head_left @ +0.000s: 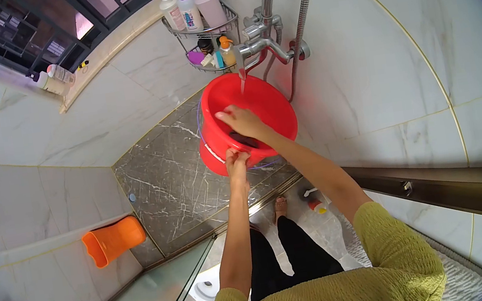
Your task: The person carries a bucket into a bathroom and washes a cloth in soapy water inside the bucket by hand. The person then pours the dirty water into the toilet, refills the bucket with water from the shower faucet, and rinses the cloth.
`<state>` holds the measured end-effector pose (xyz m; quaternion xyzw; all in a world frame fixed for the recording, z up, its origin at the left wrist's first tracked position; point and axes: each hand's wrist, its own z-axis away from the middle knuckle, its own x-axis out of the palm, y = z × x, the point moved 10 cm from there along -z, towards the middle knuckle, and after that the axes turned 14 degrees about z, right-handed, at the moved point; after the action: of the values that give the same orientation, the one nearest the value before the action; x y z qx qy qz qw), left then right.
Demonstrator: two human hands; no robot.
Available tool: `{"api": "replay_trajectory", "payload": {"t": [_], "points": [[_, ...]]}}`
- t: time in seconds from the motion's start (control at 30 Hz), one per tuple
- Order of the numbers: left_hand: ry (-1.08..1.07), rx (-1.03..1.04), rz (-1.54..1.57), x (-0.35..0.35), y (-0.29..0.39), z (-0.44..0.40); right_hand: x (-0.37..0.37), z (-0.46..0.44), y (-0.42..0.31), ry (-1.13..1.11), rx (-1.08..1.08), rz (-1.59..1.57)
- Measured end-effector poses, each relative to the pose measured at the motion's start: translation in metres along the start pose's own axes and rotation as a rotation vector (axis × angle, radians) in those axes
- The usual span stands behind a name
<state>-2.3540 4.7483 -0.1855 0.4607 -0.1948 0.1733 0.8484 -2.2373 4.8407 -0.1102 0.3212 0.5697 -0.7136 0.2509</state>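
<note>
A red basin [275, 105] rests on a red bucket [208, 160] below the faucet, with a thin stream of water [242, 82] running into it. My left hand [237, 160] is closed on the near rim of the basin. Over the basin's inside is my right hand [240, 121], its fingers stretched out toward the left and no object visible in them. Under that hand, against the near inner wall, lies a dark item [243, 138]; my forearm partly covers it and its kind is unclear.
The chrome faucet [257, 46] and shower hose [301, 16] are on the wall. A corner rack [203, 31] holds several pump bottles. An orange container [115, 241] is at the left wall. A glass door [181, 294] stands near my left side. A raised threshold [266, 201] crosses before my feet.
</note>
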Motion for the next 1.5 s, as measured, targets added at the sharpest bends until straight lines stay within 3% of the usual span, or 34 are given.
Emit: {"api": "replay_trajectory", "payload": {"t": [0.13,0.33,0.5,0.57,0.63,0.7,0.93,1.03,1.13,1.23,1.33,1.43,1.5], "points": [[-0.021,0.079,0.003,0.003,0.006,0.007,0.047,-0.025,-0.02,-0.222,0.057,0.211],[-0.038,0.069,0.018,0.004,0.013,0.014,0.058,-0.074,0.017,-0.011,0.224,0.114],[0.008,-0.025,0.031,-0.002,0.01,0.018,0.086,-0.107,0.1,0.104,0.17,0.255],[0.028,-0.046,0.054,0.001,0.019,0.022,0.113,-0.107,0.162,-0.157,0.428,-0.17],[0.026,-0.055,0.08,0.003,0.026,0.024,0.127,-0.114,0.215,-0.141,0.622,-0.581],[0.009,-0.054,0.107,0.004,0.031,0.022,0.127,-0.141,0.252,-0.028,0.637,-0.834],[-0.056,-0.003,0.166,0.015,0.042,0.014,0.128,-0.181,0.217,0.006,0.616,-1.19],[-0.043,0.024,0.208,0.008,0.041,0.011,0.172,-0.209,0.208,-0.212,0.642,-1.835],[-0.03,0.043,0.225,0.001,0.041,0.007,0.169,-0.216,0.208,-0.296,0.507,-1.605],[-0.022,0.054,0.219,-0.009,0.035,0.004,0.13,-0.187,0.221,0.027,0.531,-0.91],[-0.017,0.058,0.194,-0.012,0.032,0.002,0.122,-0.18,0.213,-0.091,0.079,-0.057],[-0.012,0.054,0.191,-0.006,0.035,0.003,0.125,-0.118,0.168,-0.351,-0.41,0.641],[-0.009,0.045,0.188,0.002,0.038,0.003,0.084,-0.063,0.124,-0.514,-0.285,0.516]]}}
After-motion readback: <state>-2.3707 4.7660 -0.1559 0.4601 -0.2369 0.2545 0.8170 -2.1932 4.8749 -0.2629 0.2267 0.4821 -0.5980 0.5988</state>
